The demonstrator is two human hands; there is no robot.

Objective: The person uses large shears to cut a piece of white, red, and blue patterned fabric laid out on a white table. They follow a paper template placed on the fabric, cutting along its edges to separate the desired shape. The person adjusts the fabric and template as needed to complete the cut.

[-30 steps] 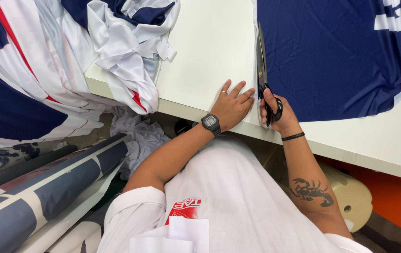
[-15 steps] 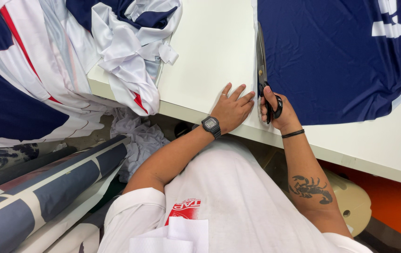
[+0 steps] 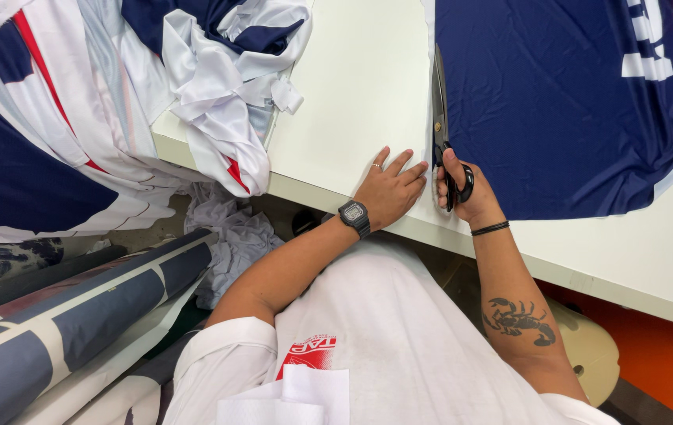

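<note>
Nearest, rolls of fabric (image 3: pixel 77 315) run off the lower left edge. On the white table (image 3: pixel 352 86) the left hand (image 3: pixel 388 189) lies flat, fingers spread, holding nothing. Just beside it the right hand (image 3: pixel 462 189) is closed through the black handles of the scissors (image 3: pixel 440 118), whose blades lie along the edge of the navy cloth (image 3: pixel 557 102); whether they are parted is unclear. Farther left, heaped shirts (image 3: pixel 195 86) overhang the table, cut off by the frame.

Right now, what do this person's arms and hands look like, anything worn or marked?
Both arms are bare below short white sleeves. The left hand has a ring on one finger and a dark square wristwatch. The right hand has a thin black wristband and a dark scorpion tattoo on the forearm.
</note>
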